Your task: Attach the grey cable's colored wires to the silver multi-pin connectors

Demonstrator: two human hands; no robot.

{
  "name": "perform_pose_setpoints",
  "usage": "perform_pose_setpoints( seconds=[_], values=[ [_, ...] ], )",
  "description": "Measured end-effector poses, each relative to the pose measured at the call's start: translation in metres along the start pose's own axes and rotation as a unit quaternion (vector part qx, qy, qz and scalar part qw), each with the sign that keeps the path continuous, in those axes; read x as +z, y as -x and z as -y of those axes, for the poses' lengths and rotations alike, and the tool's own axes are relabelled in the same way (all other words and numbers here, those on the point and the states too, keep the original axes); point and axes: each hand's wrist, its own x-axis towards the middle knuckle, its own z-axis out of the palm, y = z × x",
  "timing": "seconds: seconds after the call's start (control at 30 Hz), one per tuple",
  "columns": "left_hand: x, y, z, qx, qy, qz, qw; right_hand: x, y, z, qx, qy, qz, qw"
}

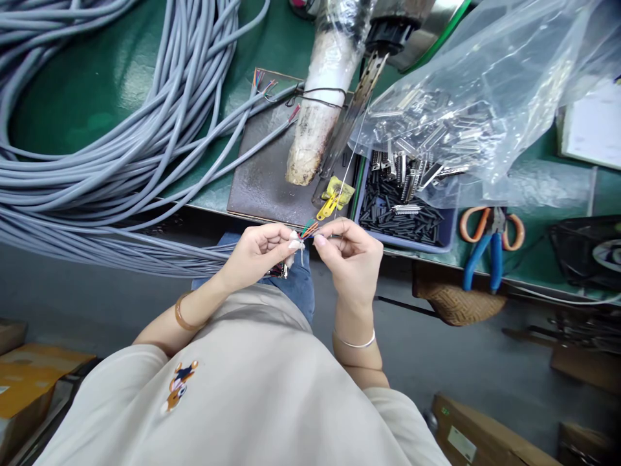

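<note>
My left hand (262, 254) pinches a cable end from which thin coloured wires (309, 229) fan out, orange, green, red and blue among them. White covers sit on some of its fingertips. My right hand (353, 257) is closed at the wires' right side, thumb and forefinger pressed together near a blue wire. Just beyond the hands, a yellow clip-like tool (328, 206) rests at the front of a dark plate (264, 175). Several grey cables (194, 254) run in from the left, toward my left hand. Small metal connectors (281, 270) show below that hand.
Coiled grey cables (145, 149) cover the bench's left. A wrapped white cylinder (320, 103) and a metal nozzle (356, 103) overhang the plate. A blue bin (402, 241) holds black tubes and connectors, partly under a plastic bag (514, 97). Pliers (495, 249) overhang the front edge.
</note>
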Motion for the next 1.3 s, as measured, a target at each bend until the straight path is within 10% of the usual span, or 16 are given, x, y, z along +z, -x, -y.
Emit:
perform_pose_setpoints(
  seconds=[0.27,0.67,1.3],
  values=[
    [0.0,-0.001,0.013,0.109,-0.054,-0.067,0.99,-0.001,0.007,0.004,-0.162,0.13,-0.029,0.978],
    [0.001,0.002,0.015,0.198,-0.274,-0.099,0.936,-0.006,0.006,0.007,-0.027,0.077,-0.007,0.997],
    [0.01,0.003,0.01,0.157,-0.175,-0.083,0.968,0.001,0.007,0.002,0.028,-0.027,0.015,0.999]
  ],
)
